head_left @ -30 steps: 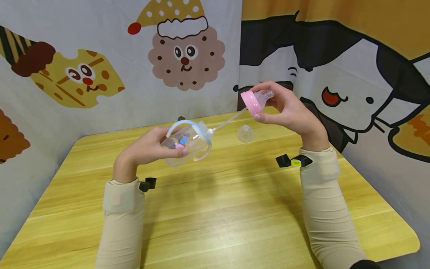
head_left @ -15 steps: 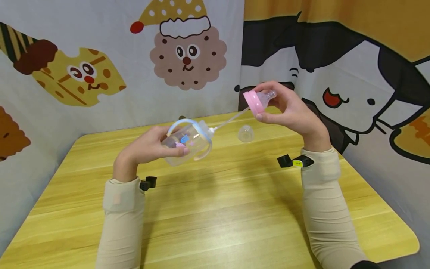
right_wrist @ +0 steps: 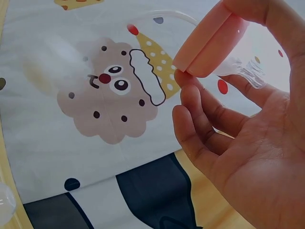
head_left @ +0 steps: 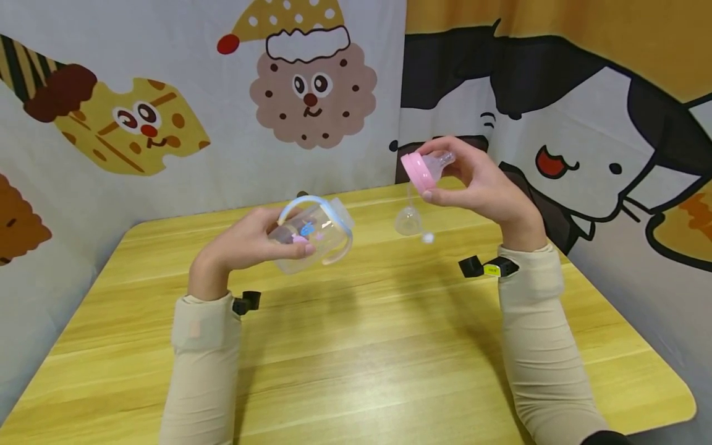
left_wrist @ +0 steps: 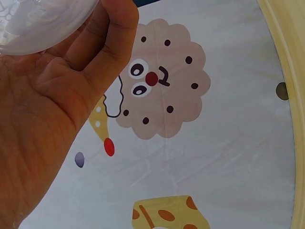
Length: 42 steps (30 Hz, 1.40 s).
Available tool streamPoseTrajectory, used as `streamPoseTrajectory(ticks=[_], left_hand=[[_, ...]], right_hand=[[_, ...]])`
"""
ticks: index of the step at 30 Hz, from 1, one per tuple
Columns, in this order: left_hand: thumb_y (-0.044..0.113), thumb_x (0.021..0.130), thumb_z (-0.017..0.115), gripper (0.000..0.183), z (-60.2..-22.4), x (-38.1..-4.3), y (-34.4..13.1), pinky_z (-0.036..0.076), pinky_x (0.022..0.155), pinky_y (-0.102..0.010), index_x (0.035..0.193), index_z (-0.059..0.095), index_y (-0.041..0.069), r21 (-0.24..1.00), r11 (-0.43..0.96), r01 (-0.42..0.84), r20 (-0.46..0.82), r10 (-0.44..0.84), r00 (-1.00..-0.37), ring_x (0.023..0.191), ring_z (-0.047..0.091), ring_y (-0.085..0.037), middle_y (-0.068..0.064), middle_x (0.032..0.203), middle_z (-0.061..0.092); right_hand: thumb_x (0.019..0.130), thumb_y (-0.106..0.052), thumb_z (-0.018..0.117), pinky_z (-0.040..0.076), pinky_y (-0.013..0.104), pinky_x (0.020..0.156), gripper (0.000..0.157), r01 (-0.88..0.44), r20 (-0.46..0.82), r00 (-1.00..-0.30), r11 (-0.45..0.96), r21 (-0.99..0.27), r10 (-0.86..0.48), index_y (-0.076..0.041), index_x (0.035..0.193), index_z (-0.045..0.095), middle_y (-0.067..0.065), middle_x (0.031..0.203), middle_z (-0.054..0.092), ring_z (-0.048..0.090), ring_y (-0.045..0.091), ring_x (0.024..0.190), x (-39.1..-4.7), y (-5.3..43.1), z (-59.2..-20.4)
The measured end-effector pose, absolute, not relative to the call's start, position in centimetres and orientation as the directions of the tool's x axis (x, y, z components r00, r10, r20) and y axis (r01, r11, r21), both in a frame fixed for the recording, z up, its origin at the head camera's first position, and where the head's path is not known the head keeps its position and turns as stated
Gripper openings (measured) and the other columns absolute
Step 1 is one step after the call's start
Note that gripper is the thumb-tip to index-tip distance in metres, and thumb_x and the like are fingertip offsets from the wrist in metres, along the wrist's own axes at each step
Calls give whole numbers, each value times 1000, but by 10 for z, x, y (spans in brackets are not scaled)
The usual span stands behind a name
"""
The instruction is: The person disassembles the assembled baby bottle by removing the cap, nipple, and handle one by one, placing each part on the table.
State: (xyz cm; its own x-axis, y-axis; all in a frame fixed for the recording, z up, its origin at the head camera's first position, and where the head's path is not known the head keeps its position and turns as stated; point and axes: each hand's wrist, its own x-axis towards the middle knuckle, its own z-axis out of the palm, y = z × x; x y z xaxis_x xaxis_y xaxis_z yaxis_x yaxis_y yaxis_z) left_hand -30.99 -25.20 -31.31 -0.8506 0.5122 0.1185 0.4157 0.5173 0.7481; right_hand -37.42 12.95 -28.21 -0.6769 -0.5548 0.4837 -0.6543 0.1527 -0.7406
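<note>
My left hand [head_left: 239, 248] grips a clear baby bottle [head_left: 329, 233] with a pale blue and cream two-sided handle [head_left: 311, 200]. The bottle lies tilted above the table, its uncapped neck facing right. Only the bottle's rounded base [left_wrist: 43, 24] shows in the left wrist view. With thumb and fingers, my right hand [head_left: 481, 185] holds a pink screw collar [head_left: 417, 172] that carries a clear nipple [head_left: 439, 162]. From the collar hangs a thin clear straw [head_left: 410, 195], with a white weighted end [head_left: 428, 237] low beside a clear dome cap [head_left: 408, 222] on the table.
Beneath both hands spreads a wood-grain table [head_left: 334, 358]. Its back edge meets a cartoon-printed cloth [head_left: 183, 37], which also runs along both sides. Each wrist wears a small black camera [head_left: 247, 302].
The straw's white end has come out of the bottle's neck and swung right, now hanging below the collar. Both hands stay nearly where they were. The dome cap has not moved.
</note>
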Motion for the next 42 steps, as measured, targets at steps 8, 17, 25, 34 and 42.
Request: streamPoseTrajectory(ticks=[8,17,25,34,42], left_hand=[[32,82,78,35,-311,-308,-250,54,68,-36,112,64,20,749,519,411,119,505,-855,79,61,-23,-7,91,65],[32,82,78,39,-312,-309,-250,54,68,-36,117,63,24,740,514,433,133,519,-844,78,62,-22,-7,91,65],[32,82,78,39,-311,-309,-249,55,69,-38,118,63,27,750,503,429,132,522,-842,80,62,-22,-6,93,65],[31,82,78,40,-312,-310,-249,54,69,-36,118,63,23,746,505,435,134,525,-840,79,61,-21,-6,92,65],[32,82,78,35,-311,-309,-251,54,68,-37,114,64,26,746,513,424,127,516,-847,78,61,-21,-5,91,65]], right_hand=[[78,2,74,41,35,90,56,-660,481,-661,143,-737,-576,-7,130,54,7,125,56,49,27,102,-376,128,-282],[80,4,72,41,33,88,51,-667,476,-668,175,-725,-573,0,127,53,9,122,57,49,25,101,-357,122,-269],[78,3,75,41,32,89,56,-663,471,-666,170,-729,-578,-6,130,54,8,124,58,50,25,102,-379,128,-284],[79,3,74,40,34,89,54,-659,459,-668,179,-731,-586,-4,128,55,8,120,58,50,25,102,-370,125,-279],[78,3,74,39,35,90,54,-663,450,-660,185,-726,-601,-3,128,55,8,119,57,49,25,102,-370,123,-280]])
